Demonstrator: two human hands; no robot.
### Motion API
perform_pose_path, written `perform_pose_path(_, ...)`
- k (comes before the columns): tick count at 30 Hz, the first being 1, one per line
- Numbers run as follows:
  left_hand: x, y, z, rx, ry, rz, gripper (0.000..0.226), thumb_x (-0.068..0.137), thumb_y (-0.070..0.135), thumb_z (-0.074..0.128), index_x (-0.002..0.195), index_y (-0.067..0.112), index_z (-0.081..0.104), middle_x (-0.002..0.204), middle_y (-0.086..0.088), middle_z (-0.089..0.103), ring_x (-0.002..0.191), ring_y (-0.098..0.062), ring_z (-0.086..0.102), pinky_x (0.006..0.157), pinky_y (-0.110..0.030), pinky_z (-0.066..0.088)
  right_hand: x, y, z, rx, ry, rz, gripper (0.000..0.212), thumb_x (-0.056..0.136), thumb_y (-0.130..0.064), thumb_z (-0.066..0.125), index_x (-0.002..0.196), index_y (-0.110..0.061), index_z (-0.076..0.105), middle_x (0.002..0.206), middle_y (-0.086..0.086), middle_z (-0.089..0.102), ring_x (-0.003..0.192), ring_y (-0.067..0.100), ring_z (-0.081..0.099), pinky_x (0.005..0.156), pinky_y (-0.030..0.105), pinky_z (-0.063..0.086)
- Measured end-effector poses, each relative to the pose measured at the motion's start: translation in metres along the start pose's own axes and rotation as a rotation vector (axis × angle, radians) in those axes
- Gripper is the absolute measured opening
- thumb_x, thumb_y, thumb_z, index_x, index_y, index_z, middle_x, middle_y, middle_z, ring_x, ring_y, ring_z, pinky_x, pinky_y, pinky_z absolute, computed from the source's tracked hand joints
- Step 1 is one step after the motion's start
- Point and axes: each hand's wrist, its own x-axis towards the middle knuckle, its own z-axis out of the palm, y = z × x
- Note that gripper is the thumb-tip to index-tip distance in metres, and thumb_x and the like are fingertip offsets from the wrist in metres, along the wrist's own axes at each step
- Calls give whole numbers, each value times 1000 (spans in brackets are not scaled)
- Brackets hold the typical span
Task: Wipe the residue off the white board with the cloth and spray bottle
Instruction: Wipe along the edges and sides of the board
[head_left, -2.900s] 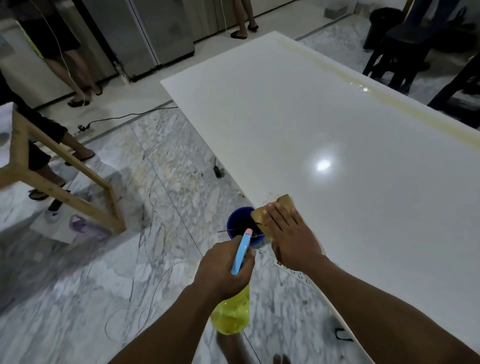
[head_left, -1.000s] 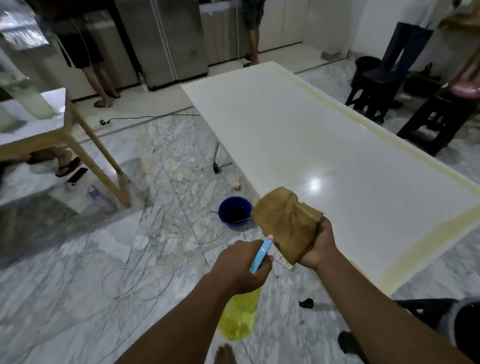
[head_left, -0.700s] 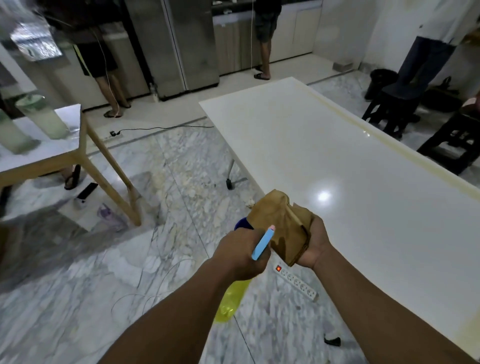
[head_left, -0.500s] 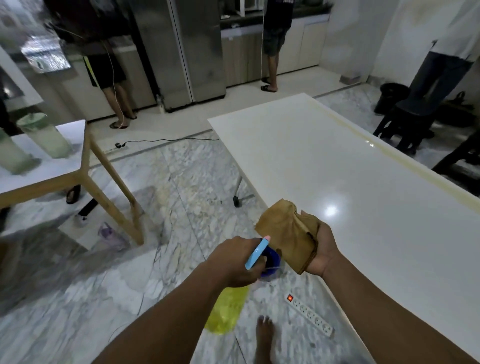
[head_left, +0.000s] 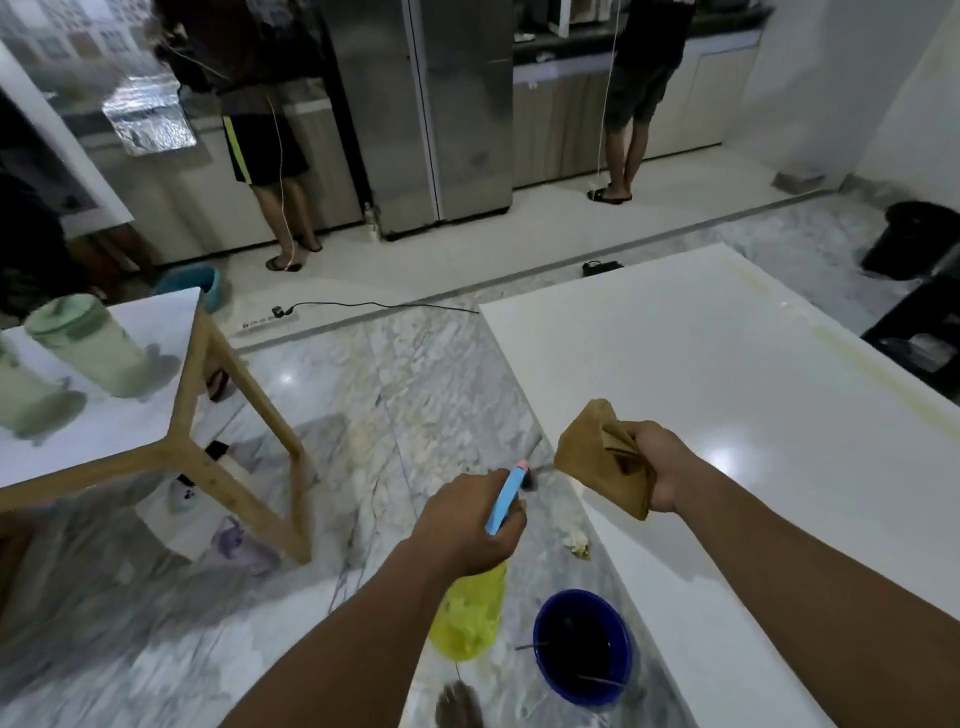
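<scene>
The large white board (head_left: 727, 395) lies flat on the right, with a yellowish residue strip along its far right edge. My right hand (head_left: 667, 462) holds a crumpled brown cloth (head_left: 602, 460) in the air above the board's left edge. My left hand (head_left: 467, 525) grips the spray bottle (head_left: 470, 613), which has a yellow body hanging below the fist and a blue trigger head sticking up. The bottle is over the floor, left of the board.
A blue bucket (head_left: 582, 647) stands on the marble floor beside the board's edge. A wooden-legged table (head_left: 156, 415) with green jugs is at the left. Two people stand at the far kitchen counter. A power strip and cable lie on the floor ahead. Black stools stand at the right.
The view has lifted and I have moved forward along the board. The bucket now lies below my hands. My right hand with the cloth has shifted right, over the board's edge.
</scene>
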Motion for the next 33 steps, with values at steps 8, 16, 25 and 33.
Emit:
perform_pose_path(8,165,-111,-35,-134,81,-80,16,100,39,56,99,23,59,84,0,69,72,-22,61,64,-33,42,169,-141,106,-237,88,-185,22,99,-27,51,90,-8,60,85,10,61,73,21,60,69,33,47)
perform_pose_path(16,291,-228,-71,-143,95,-103,20,96,41,53,92,23,58,76,0,67,68,-23,64,65,-39,51,408,-191,221,-1369,163,-718,46,92,-21,51,137,-15,42,133,17,51,119,41,55,89,50,51)
perform_pose_path(25,320,-271,-59,-135,-64,-131,18,93,42,51,89,25,56,72,1,64,63,-19,61,63,-34,50,444,-140,221,-1834,352,-860,82,82,-28,54,155,-14,19,163,15,12,150,39,7,119,56,16)
perform_pose_path(33,306,-226,-23,-213,-113,-29,16,90,43,48,89,28,55,71,2,63,61,-19,58,56,-28,40,409,-96,188,-1881,332,-821,86,83,-19,57,157,-16,12,165,13,-8,150,36,-13,121,53,5)
